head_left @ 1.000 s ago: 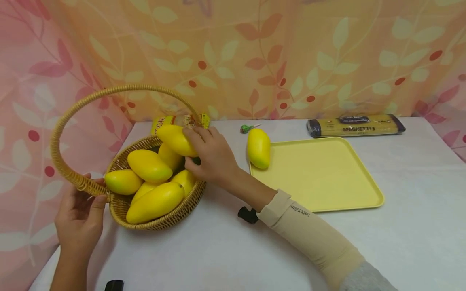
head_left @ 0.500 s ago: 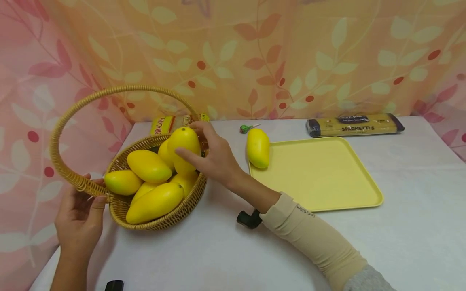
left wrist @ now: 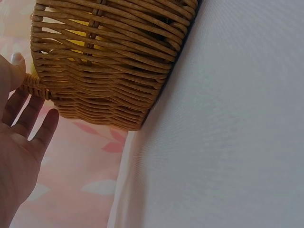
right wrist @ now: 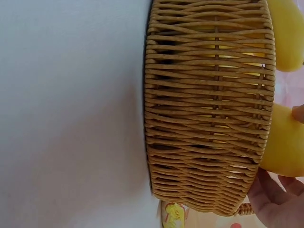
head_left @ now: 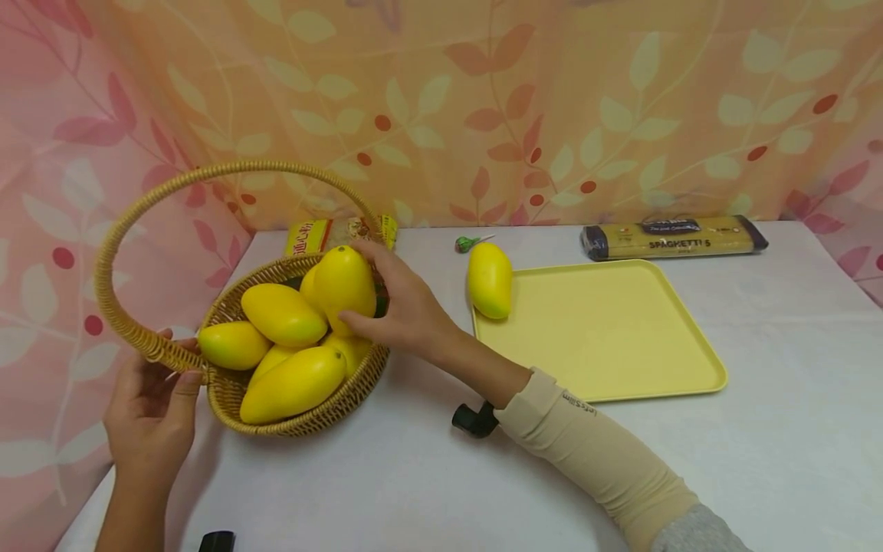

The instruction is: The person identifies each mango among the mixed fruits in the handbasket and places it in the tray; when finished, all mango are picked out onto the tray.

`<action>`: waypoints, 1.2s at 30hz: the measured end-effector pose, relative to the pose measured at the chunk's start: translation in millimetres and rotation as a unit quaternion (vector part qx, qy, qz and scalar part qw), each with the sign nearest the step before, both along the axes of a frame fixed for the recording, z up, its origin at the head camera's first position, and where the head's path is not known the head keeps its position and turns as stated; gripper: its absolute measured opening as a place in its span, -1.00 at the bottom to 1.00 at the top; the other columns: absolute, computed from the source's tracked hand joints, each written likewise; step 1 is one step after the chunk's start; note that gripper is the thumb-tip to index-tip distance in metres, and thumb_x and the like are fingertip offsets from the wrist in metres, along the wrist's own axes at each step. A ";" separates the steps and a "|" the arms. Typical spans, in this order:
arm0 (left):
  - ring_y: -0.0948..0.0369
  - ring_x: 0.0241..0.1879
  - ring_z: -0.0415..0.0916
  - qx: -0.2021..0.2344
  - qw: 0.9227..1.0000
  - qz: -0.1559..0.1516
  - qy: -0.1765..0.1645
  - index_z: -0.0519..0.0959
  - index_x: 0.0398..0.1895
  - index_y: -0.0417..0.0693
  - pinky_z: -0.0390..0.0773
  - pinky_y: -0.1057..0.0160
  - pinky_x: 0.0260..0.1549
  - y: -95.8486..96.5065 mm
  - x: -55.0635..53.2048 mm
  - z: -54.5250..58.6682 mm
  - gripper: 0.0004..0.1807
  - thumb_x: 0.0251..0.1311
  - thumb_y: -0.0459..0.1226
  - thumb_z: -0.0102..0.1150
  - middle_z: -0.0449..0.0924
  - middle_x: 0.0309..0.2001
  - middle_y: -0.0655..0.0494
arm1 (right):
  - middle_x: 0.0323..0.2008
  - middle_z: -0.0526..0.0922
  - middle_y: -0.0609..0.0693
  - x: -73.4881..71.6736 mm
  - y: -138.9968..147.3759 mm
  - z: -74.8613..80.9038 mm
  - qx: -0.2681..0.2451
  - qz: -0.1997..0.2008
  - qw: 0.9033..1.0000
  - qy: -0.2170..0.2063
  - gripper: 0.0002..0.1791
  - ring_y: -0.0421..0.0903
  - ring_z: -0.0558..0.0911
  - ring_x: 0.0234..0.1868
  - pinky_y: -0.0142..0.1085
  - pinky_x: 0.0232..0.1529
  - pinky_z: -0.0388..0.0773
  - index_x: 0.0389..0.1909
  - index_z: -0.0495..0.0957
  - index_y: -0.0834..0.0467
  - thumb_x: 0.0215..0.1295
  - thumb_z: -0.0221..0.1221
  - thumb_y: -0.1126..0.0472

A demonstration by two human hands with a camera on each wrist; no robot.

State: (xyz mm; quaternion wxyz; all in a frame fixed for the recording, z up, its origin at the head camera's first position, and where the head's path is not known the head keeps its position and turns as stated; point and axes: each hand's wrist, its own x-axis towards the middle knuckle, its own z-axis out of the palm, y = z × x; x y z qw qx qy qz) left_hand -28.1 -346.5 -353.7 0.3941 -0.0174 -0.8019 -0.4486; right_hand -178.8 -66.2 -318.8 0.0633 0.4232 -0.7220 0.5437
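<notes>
A wicker basket (head_left: 297, 423) with a tall arched handle stands at the left of the table, filled with several yellow mangoes. My left hand (head_left: 153, 418) grips the foot of the handle at the basket's left side; the left wrist view shows its thumb and fingers around the woven handle (left wrist: 35, 87). At the basket's right rim, my right hand (head_left: 407, 307) holds a mango (head_left: 345, 287) that stands on end above the others. In the right wrist view the thumb and fingers lie on either side of that mango (right wrist: 285, 142). Another mango (head_left: 279, 314) lies beside it in the basket.
One mango (head_left: 490, 281) rests on the left edge of a yellow tray (head_left: 607, 330). A lollipop (head_left: 472, 243), a spaghetti pack (head_left: 676, 238) and a yellow food packet (head_left: 306, 236) lie at the back. A black object (head_left: 474, 420) is near my right sleeve.
The mango in my right hand has turned from lying sideways to upright and come down against the basket's right side. My left hand stays on the handle.
</notes>
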 end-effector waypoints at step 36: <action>0.17 0.06 0.57 -0.001 1.000 0.012 -0.014 0.40 0.33 -0.38 0.49 0.44 0.10 2.1 1.0 1.3 -0.37 0.14 -0.76 0.09 0.60 0.05 -0.19 | 0.22 0.46 0.10 -0.1 74.5 16.8 -0.054 -0.017 0.995 -0.078 -0.15 -0.03 0.64 -0.06 -0.14 -0.04 0.65 0.47 0.22 0.10 0.18 0.40 0.32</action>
